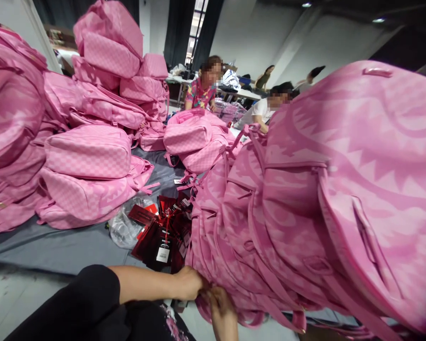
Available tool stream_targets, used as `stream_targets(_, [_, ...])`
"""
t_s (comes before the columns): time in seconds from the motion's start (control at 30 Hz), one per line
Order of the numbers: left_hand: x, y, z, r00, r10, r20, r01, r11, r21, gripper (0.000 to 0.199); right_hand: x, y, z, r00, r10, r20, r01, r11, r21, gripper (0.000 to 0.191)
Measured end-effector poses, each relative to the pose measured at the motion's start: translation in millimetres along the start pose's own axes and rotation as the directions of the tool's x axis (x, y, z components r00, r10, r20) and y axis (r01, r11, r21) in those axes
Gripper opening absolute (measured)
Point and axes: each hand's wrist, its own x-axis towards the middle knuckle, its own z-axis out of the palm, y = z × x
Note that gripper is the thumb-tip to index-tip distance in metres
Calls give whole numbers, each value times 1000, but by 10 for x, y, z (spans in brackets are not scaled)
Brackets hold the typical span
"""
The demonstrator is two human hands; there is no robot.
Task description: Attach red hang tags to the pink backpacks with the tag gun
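Observation:
At the bottom centre, my left hand [190, 283] and my right hand [222, 305] meet, fingers closed and bent together. What lies between the fingertips is too small and hidden to make out. Both are up against the lower end of a row of pink backpacks [213, 208], whose straps hang down close to them. The backpacks carry a tone-on-tone pattern with jagged teeth shapes. Beyond my left forearm lies a heap of dark red and black hang tags [159, 248], tied with red strings; one bears a white barcode label [163, 254].
A crumpled clear plastic bag [125, 225] lies beside the tags on a grey cloth [74, 246]. More pink backpacks [88, 151] are piled at the left and behind. A large pink backpack [369, 156] fills the right side. Several people work farther back near a table [248, 94].

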Motion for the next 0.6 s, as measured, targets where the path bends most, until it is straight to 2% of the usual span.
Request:
stream_targets(0.13, [-11, 33, -28, 999, -32, 4, 32, 1000, 1, 19, -9, -53, -3, 999, 47, 16, -48, 996, 70, 44])
stream_targets(0.27, [-15, 84, -76, 998, -27, 53, 27, 1000, 6, 14, -6, -32, -10, 994, 112, 13, -112, 990, 90, 39])
stream_targets(0.43, [-61, 118, -115, 998, -37, 41, 38, 999, -17, 25, 16, 7, -52, 991, 68, 116, -82, 989, 121, 35])
stream_targets(0.6, [-92, 113, -106, 997, -74, 37, 75, 997, -26, 21, 10, 21, -61, 991, 52, 121, -65, 992, 108, 33])
